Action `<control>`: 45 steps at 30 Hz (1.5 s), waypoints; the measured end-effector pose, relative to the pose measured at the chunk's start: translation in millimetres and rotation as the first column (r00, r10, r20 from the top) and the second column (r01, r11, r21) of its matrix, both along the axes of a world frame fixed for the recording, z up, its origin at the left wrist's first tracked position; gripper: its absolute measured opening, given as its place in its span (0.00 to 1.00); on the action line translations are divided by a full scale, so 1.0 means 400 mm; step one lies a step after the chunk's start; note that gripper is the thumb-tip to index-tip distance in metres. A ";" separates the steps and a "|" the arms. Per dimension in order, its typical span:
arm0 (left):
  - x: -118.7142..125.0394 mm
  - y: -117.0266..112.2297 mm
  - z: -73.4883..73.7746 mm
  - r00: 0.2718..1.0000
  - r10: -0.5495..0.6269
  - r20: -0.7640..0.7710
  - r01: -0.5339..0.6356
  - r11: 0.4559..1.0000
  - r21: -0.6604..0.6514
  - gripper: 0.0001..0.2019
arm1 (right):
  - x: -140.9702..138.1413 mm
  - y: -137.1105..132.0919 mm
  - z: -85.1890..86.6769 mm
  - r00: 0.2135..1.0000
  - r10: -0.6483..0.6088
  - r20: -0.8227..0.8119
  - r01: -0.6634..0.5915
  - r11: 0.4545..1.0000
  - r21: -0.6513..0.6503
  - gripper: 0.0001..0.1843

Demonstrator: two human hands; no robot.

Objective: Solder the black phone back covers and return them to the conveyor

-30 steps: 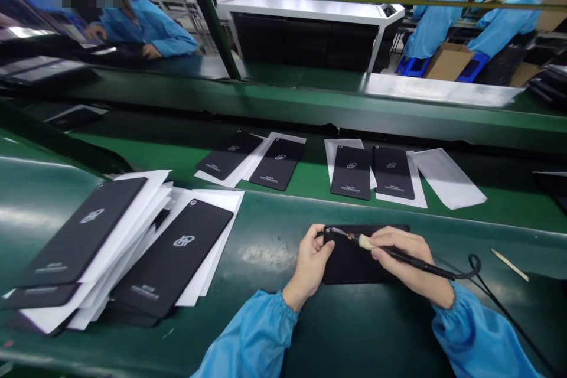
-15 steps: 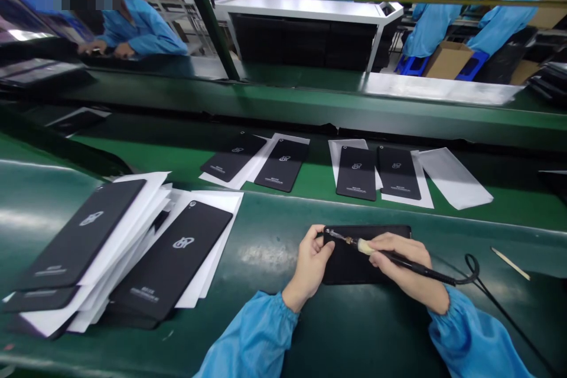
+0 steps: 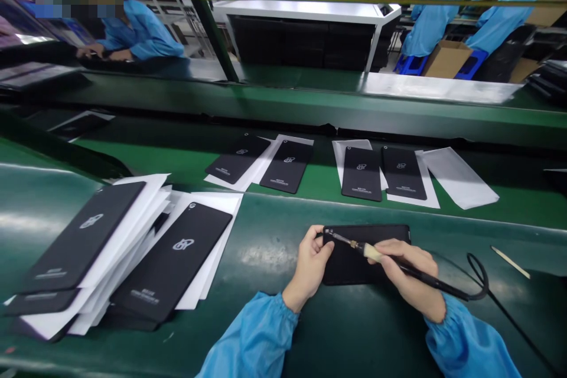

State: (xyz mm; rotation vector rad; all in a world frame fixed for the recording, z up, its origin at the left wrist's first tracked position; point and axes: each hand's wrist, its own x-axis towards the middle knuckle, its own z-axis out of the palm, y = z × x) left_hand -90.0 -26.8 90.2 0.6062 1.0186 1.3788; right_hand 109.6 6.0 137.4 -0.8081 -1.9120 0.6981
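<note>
My right hand point(image 3: 411, 274) is closed round the handle of a soldering iron point(image 3: 370, 253), whose tip points left at the upper left corner of a black tablet back cover point(image 3: 354, 269). Whether the tip touches the cover I cannot tell. That cover lies flat on the green bench, its inner face dark. At its left end my left hand point(image 3: 310, 263) grips the corner between thumb and fingers. The iron's black cord point(image 3: 500, 301) loops off to the right. To the left, more black covers point(image 3: 177, 263) with a pale logo are piled with white sheets point(image 3: 208, 266) between them.
Beyond the bench, a green conveyor belt point(image 3: 321, 168) carries several covers on white sheets, plus a loose white sheet point(image 3: 460, 177). A thin pale stick point(image 3: 510, 261) lies at the right. Across the line sits a co-worker in blue sleeves point(image 3: 150, 35). A slanting dark post point(image 3: 212, 29) stands ahead.
My right hand and the iron's handle have shifted slightly down and right. My left hand still grips the corner. The covers on the belt have moved a little to the right.
</note>
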 end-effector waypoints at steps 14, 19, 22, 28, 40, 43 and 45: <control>0.002 -0.002 0.003 1.000 0.002 -0.004 -0.002 1.000 -0.011 0.13 | -0.008 -0.027 -0.040 0.998 -0.055 -0.024 0.054 0.998 -0.031 0.09; 0.002 -0.002 0.003 1.000 0.009 -0.015 -0.010 1.000 -0.015 0.14 | -0.012 -0.031 -0.048 0.997 -0.068 -0.028 0.067 0.997 -0.030 0.09; 0.002 -0.002 0.003 1.000 0.008 -0.017 -0.009 1.000 -0.016 0.14 | -0.018 -0.047 -0.059 0.996 -0.094 -0.007 0.094 0.995 -0.014 0.09; 0.001 -0.002 -0.001 0.999 0.004 -0.033 -0.005 1.000 -0.026 0.14 | -0.035 -0.088 -0.078 0.989 -0.143 0.023 0.141 0.987 0.076 0.10; 0.003 -0.002 -0.001 1.000 0.006 -0.009 -0.006 1.000 -0.017 0.15 | 0.009 -0.102 -0.072 0.985 -0.165 -0.053 0.169 0.982 0.080 0.13; 0.004 0.000 0.002 1.000 0.001 0.000 -0.001 1.000 -0.023 0.16 | 0.064 -0.048 -0.052 0.983 -0.173 -0.056 0.178 0.979 0.101 0.16; 0.003 0.002 0.001 1.000 -0.004 -0.012 0.004 1.000 -0.027 0.18 | 0.088 0.002 -0.039 0.983 -0.184 0.019 0.177 0.967 0.184 0.16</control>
